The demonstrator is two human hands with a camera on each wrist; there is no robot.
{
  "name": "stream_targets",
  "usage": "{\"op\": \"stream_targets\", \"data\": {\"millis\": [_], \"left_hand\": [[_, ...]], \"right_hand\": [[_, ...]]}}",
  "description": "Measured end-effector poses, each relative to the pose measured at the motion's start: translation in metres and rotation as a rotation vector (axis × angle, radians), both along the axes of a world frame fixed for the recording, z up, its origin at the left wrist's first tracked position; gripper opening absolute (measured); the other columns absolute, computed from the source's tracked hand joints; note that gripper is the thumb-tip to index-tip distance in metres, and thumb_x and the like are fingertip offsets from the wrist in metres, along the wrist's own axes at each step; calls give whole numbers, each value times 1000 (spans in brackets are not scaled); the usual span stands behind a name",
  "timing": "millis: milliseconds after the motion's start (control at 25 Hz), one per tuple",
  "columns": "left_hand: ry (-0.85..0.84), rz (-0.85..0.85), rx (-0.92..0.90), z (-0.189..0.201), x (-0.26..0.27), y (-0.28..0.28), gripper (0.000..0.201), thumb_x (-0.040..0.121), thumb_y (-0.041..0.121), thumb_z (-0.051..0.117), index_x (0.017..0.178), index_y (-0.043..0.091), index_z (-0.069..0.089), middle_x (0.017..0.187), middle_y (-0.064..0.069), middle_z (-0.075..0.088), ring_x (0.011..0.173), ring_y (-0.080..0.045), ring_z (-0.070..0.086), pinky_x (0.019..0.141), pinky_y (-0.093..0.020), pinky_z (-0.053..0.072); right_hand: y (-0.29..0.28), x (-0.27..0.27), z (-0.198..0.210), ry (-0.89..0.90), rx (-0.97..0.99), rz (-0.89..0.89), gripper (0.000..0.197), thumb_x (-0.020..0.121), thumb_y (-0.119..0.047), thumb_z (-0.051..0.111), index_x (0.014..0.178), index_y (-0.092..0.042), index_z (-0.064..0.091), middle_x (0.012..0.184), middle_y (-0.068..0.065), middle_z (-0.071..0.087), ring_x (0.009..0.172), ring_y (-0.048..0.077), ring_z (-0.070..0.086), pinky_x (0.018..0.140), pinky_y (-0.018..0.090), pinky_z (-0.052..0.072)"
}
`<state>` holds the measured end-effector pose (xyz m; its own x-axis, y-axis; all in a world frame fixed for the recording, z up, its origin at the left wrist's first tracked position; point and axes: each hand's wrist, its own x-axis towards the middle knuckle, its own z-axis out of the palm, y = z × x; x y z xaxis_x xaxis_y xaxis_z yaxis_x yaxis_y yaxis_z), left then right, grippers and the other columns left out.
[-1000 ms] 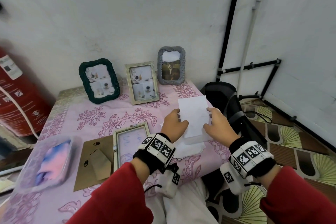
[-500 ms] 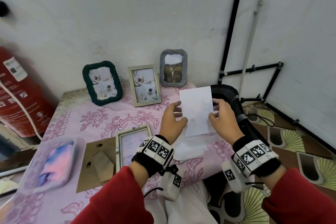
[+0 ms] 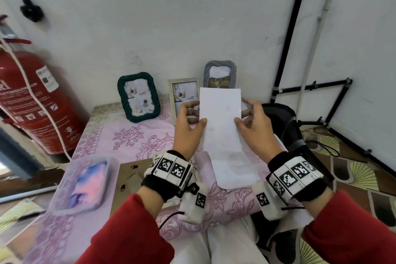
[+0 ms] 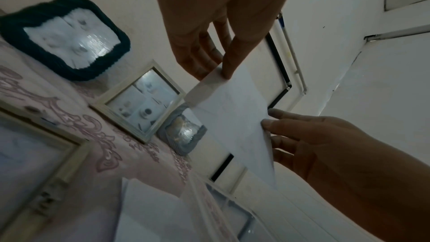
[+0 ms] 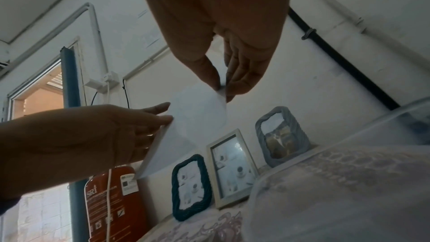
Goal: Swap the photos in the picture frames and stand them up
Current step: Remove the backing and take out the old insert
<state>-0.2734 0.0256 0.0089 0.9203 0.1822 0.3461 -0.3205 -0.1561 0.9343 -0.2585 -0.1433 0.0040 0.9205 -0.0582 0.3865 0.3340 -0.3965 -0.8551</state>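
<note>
I hold a white photo sheet [image 3: 220,118] upright above the table, its blank side toward me. My left hand [image 3: 198,113] pinches its left edge between thumb and fingers, as the left wrist view shows [image 4: 218,73]. My right hand [image 3: 242,112] pinches the right edge [image 5: 222,89]. Against the wall stand a green woven frame [image 3: 138,97], a cream frame [image 3: 183,96] and a grey frame [image 3: 220,75], the last two partly hidden by the sheet. An open frame [image 4: 35,154] lies flat on the cloth beside its brown backing board [image 3: 128,178].
More white sheets [image 3: 233,169] lie on the pink floral cloth [image 3: 132,137] under my hands. A clear plastic box [image 3: 83,182] sits at the near left. A red fire extinguisher [image 3: 32,100] stands left of the table, a black seat [image 3: 282,122] to its right.
Both hands have lifted the white sheet off the pile and raised it upright in front of the standing frames. The frames on the table have not moved.
</note>
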Motion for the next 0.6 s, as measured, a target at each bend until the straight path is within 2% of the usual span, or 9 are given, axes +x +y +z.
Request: {"op": "stream_targets", "data": {"millis": [80,160,240,280,360,440,520,600], "left_hand": [[42,-7,45,-1,-4,15,51,85,-5,55,130,17,44,89,6,46,75,-5,48,69,-12,49],[88,-12,85,-3,-9,31,56,86,-5,54,135,19,41,93,3,47,78,-9,48,69,-12,49],[123,-12,117,-6,-14,45,56,87,-4,54,136,21,42,102,-4,48,85,-15,50,74,-19,49],[141,-9,126,-8,-16,52,55,87,-4,54,135,21,43,105,-6,49,87,-17,50,77,-24,50],[182,5,128,-13,-21,63,54,87,-3,54,134,22,44,108,-8,49,87,-19,52,78,-31,50],[204,16,130,-19,-24,73,55,86,-1,56,134,21,42,106,-4,51,83,-16,52,73,-27,50],[206,23,168,-25,-29,83,57,85,2,59,135,23,40,99,1,52,78,-12,52,66,-16,48],[212,30,218,-31,-33,94,66,84,4,62,138,29,33,96,3,52,75,-10,51,63,-11,47]], "right_hand": [[10,-2,-1,40,-19,83,61,86,-3,59,139,-20,35,91,0,55,61,7,52,65,13,46],[20,-5,-3,82,-33,163,70,85,-2,60,143,-25,29,96,2,54,62,12,53,71,28,53],[31,-6,-7,96,-74,223,76,84,-1,60,145,-26,23,93,-2,53,62,16,56,71,35,54],[36,-6,-10,99,-94,252,79,83,-1,61,146,-26,20,90,-4,52,61,17,58,69,33,53],[46,-5,-15,115,-120,314,86,82,-2,63,147,-26,13,88,-6,51,60,17,60,62,21,51],[54,-4,-21,131,-154,364,92,80,-3,65,148,-26,8,90,-13,49,59,14,61,57,10,48],[64,-4,-25,139,-184,403,92,79,-3,66,148,-26,8,89,-14,47,61,19,61,58,12,47],[72,-3,-28,137,-209,436,92,78,-2,66,147,-27,11,88,-11,47,62,22,60,60,19,48]]}}
